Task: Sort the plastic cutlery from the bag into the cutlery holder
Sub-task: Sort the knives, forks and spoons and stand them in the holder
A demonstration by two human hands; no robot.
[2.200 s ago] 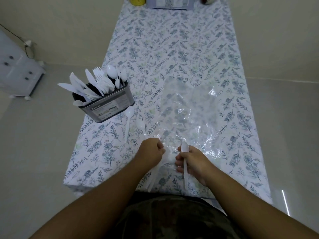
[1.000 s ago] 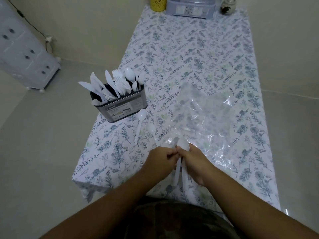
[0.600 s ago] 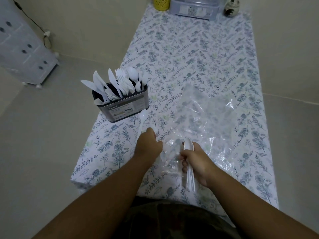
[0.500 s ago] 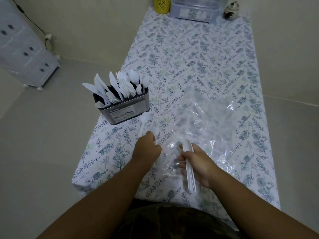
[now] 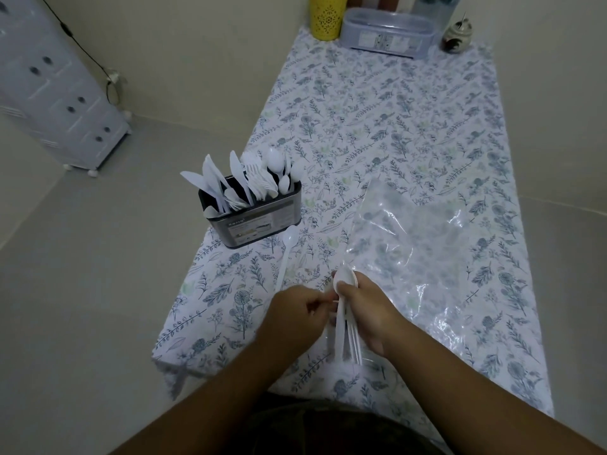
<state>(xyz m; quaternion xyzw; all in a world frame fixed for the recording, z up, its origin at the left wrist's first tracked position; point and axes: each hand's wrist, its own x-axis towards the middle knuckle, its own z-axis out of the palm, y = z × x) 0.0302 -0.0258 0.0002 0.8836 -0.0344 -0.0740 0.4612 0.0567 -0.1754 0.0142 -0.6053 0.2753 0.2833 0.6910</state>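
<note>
A dark cutlery holder (image 5: 259, 221) stands at the table's left edge, filled with white plastic knives, forks and spoons. One loose white spoon (image 5: 286, 251) lies on the cloth just in front of it. The clear plastic bag (image 5: 410, 244) lies flat to the right. My right hand (image 5: 368, 310) grips a bundle of white spoons (image 5: 346, 330), bowls up and handles pointing toward me. My left hand (image 5: 295, 310) is beside it, its fingertips pinched at the bundle's handles; what it holds is blurred.
The table (image 5: 394, 126) wears a floral cloth. At its far end stand a yellow cup (image 5: 328, 14), a clear lidded box (image 5: 387, 34) and a small round jar (image 5: 458, 32). A white drawer unit (image 5: 56, 90) stands on the floor at the left.
My left hand has come back from the cloth to the right hand and now touches the spoon bundle. The bundle in my right hand looks thicker.
</note>
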